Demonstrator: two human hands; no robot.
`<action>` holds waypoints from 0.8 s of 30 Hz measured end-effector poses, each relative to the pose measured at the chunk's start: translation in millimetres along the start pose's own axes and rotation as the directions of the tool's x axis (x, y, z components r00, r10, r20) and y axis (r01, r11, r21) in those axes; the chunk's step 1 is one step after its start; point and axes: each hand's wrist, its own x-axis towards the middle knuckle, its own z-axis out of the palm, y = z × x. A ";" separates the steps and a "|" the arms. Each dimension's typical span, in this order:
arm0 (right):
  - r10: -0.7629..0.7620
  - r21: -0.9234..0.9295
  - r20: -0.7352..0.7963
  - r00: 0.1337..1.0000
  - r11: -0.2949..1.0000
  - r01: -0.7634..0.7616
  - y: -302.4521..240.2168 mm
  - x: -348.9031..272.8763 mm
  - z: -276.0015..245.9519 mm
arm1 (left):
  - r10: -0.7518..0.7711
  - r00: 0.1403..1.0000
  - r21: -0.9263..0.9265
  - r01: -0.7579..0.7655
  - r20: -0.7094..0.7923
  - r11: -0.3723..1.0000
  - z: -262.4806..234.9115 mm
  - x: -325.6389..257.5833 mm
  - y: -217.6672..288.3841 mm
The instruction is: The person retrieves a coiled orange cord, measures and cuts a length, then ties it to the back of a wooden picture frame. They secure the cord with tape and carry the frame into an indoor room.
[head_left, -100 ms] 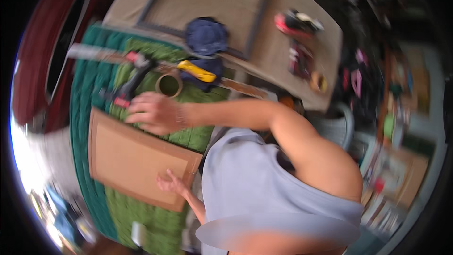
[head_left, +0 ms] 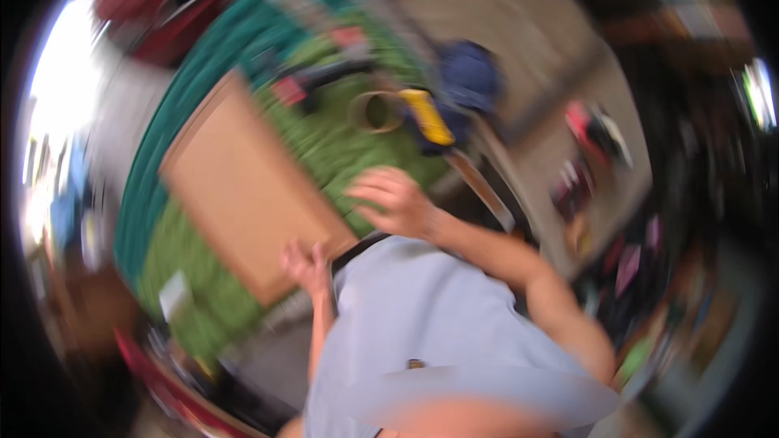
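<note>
The whole view is motion-blurred. A flat brown cardboard sheet (head_left: 243, 182) lies on a green mat (head_left: 341, 146). My left hand (head_left: 307, 264) grips the sheet's near corner, close to my grey shirt. My right hand (head_left: 391, 199) hovers with fingers apart over the mat, just beyond the sheet's right edge, and seems to hold nothing. Farther out on the mat sit a roll of brown tape (head_left: 375, 111), a yellow tool (head_left: 428, 116) and a black-and-red tool (head_left: 312, 81).
A dark blue cloth item (head_left: 469, 73) lies past the yellow tool. A pale wooden board (head_left: 487, 24) fills the far side. Red and black items (head_left: 596, 130) rest on its right part. Cluttered things crowd the right and lower-left edges.
My right hand has drawn back from near the tape roll toward my body and the cardboard's edge. The view has swung and blurred. My left hand stays at the sheet's corner.
</note>
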 end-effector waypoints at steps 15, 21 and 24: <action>0.085 0.078 0.747 0.659 0.974 -0.214 -0.2 -90.3 104.8 | -0.449 0.893 -0.525 0.391 0.018 0.756 -15.5 -144.8 -102.6; 0.656 0.151 0.223 0.721 0.707 -0.691 -29.6 -199.9 236.4 | 0.159 0.938 -0.414 -0.018 0.308 0.910 41.9 -234.0 -350.7; 0.917 0.465 -0.108 0.384 0.388 -0.796 -72.5 -290.9 263.3 | -0.077 0.637 -0.073 0.206 0.767 0.976 -18.4 -233.5 -441.6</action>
